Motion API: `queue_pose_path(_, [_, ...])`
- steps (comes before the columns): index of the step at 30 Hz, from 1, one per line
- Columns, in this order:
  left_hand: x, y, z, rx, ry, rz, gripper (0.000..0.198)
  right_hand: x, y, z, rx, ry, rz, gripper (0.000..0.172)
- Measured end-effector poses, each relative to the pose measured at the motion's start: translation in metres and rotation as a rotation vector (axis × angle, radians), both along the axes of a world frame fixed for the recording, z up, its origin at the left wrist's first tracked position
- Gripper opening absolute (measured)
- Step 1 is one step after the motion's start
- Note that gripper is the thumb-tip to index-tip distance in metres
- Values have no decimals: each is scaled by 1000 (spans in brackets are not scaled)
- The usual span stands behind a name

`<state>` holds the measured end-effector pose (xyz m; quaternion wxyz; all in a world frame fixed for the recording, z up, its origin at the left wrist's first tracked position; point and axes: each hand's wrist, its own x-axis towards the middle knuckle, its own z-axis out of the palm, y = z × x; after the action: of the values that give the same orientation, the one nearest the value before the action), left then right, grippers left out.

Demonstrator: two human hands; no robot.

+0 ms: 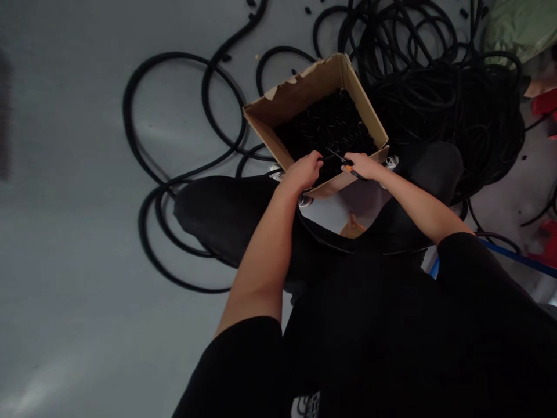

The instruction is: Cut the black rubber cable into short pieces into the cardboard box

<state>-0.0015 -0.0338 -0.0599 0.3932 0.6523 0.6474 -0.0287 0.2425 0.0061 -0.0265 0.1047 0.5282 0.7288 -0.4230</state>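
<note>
My left hand [302, 172] is shut on a thin black rubber cord [325, 158] above a cardboard box [304, 93]. My right hand [363, 165] grips orange-handled scissors [343, 161], whose dark blades point toward my left hand. The cord seems to reach the blades, though the exact contact is too small to tell. The box sits open on the floor between my black-clad knees, its torn-edged wall at the far side. Many short black cord pieces [326, 130] fill it, and my hands hide its near corner.
Long loops of black cord [452, 98] lie heaped on the grey floor [87, 232] beyond the box and spread to the left. Small black cut pieces lie scattered near the top. A pale green bag [520, 26], red objects [543, 104] and a blue strip [517, 258] sit at the right.
</note>
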Motion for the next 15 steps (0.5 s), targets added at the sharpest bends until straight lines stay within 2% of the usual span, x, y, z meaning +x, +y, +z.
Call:
queue_pose_path(3, [3,2,2,11,34,57,52,-1,0,-1,48,-11,-21,21])
queue_pose_path(7, [-1,7,-3,41,39,138,55,-2,2,-2,42,-9,-45,7])
queue_pose_path(11, [-7,10,-11,55,-1,191,54,-4,1,-3,-109,21,-145,17])
queue_pose_path(15, [-7,10,-16,51,-112,187,52,-6,0,-3,-188,136,-168,16])
